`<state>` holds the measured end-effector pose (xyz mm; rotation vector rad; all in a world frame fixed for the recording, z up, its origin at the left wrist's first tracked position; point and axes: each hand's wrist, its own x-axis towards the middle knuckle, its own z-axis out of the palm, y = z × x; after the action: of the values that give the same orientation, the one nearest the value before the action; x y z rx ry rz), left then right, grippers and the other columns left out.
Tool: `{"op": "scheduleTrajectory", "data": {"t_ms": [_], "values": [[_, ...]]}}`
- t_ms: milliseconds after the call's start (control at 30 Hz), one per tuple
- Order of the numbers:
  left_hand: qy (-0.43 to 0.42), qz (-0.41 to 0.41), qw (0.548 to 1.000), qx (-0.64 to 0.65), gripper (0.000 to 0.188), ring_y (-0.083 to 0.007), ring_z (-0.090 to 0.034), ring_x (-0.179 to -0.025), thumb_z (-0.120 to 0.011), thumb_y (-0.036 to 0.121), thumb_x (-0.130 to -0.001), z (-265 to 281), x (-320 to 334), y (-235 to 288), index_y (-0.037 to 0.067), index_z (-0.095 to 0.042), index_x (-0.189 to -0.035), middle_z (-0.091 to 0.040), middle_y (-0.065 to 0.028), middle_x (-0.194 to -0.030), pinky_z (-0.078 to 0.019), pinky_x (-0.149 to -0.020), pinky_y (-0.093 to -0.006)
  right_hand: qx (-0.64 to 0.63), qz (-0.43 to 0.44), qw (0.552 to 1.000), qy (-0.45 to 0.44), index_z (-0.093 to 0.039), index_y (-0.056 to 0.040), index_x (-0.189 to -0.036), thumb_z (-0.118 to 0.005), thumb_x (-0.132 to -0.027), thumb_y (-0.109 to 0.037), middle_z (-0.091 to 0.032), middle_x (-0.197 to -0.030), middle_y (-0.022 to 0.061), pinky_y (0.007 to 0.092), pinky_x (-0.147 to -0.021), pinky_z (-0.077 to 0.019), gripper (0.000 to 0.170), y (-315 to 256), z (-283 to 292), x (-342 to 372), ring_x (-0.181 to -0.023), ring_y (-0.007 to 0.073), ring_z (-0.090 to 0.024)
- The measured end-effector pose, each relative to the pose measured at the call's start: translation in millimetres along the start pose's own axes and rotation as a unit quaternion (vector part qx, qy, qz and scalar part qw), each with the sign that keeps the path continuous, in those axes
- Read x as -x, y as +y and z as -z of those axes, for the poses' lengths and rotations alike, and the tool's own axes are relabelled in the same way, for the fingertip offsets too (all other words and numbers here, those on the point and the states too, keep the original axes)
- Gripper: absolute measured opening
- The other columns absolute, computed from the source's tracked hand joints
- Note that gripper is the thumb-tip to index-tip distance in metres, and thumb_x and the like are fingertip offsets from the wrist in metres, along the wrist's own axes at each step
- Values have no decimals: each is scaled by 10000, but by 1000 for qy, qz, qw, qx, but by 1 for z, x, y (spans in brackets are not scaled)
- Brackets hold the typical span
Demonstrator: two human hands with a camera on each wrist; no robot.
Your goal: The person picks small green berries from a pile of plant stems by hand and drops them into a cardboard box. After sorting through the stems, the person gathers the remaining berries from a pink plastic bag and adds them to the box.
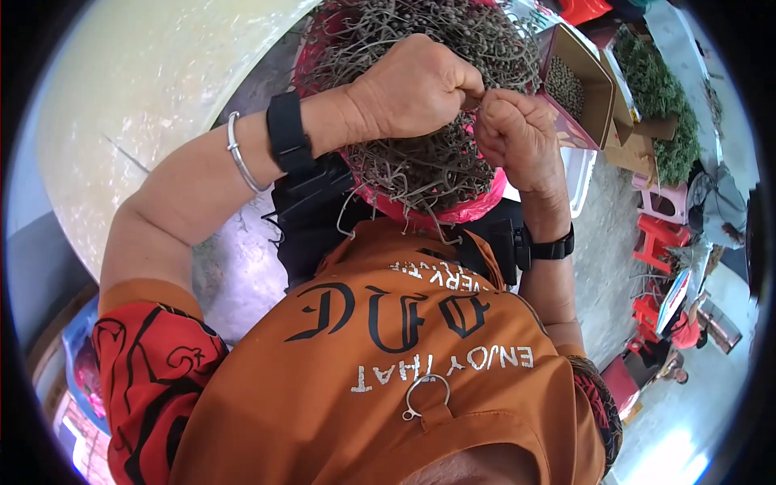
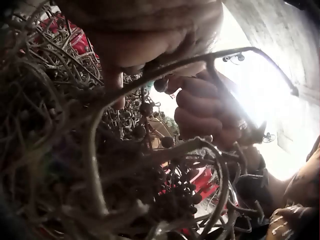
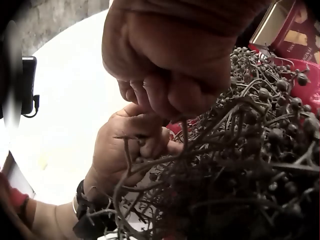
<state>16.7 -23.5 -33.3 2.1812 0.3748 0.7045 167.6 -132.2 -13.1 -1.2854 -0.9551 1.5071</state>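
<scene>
A heap of dried grey-brown stems with small round berries (image 1: 420, 174) fills a pink plastic-lined container (image 1: 477, 208). Over it, the left hand (image 1: 420, 89) is curled, thumb and forefinger pinching a thin stem; in the right wrist view this hand (image 3: 132, 145) shows small berries at its fingers. The right hand (image 1: 517, 137) is close beside it, fingers folded, and in the right wrist view the hand (image 3: 170, 65) has a stem at its fingertips. The left wrist view shows the left hand (image 2: 145, 35) above the stems and the right hand (image 2: 205, 110) beyond.
An open box (image 1: 566, 85) of loose berries stands right of the heap, with green foliage (image 1: 659, 93) farther right. A pale round table (image 1: 137, 73) lies at left. Red stools (image 1: 659, 242) and other people are at the right. A blue basin (image 1: 81, 364) is at lower left.
</scene>
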Motion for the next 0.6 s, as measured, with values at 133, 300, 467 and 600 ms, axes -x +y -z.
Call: {"op": "scheduleTrajectory", "data": {"t_ms": [133, 300, 467, 600], "values": [[-11, 11, 1000, -4, 141, -246, -610, -588, -620, 64, -726, -3, 0, -13, 12, -650, -853, -620, -149, -700, -477, -545, -289, 444, 166, 865, 165, -493, -37, -663, -514, -849, -106, -432, -539, -7, 244, -415, -321, 200, 9, -10, -9, -464, 67, -391], [-90, -124, 988, -26, 109, -186, -584, -530, -618, 89, -767, 16, -2, -23, 8, -664, -824, -640, -101, -684, -488, -569, -280, 296, 92, 920, 240, -480, -64, -698, -499, -845, -101, -467, -589, 1, 195, -403, -311, 153, 22, 66, -4, -499, 57, -413], [-111, 251, 915, 296, 141, -100, -530, -494, -563, 135, -860, 21, -4, -8, 28, -642, -905, -581, -23, -616, -502, -599, -281, -213, 103, 961, 142, -482, -31, -788, -482, -842, -88, -459, -666, 9, 177, -393, -251, 78, -6, 77, 12, -487, 63, -317], [-71, 260, 868, 417, 157, -84, -523, -498, -546, 148, -883, 20, -3, -15, 28, -621, -951, -545, 0, -603, -478, -546, -257, -247, 46, 956, 148, -507, -17, -752, -492, -810, -49, -465, -622, 26, 197, -385, -231, 68, -5, 18, 3, -478, 67, -336]]}}
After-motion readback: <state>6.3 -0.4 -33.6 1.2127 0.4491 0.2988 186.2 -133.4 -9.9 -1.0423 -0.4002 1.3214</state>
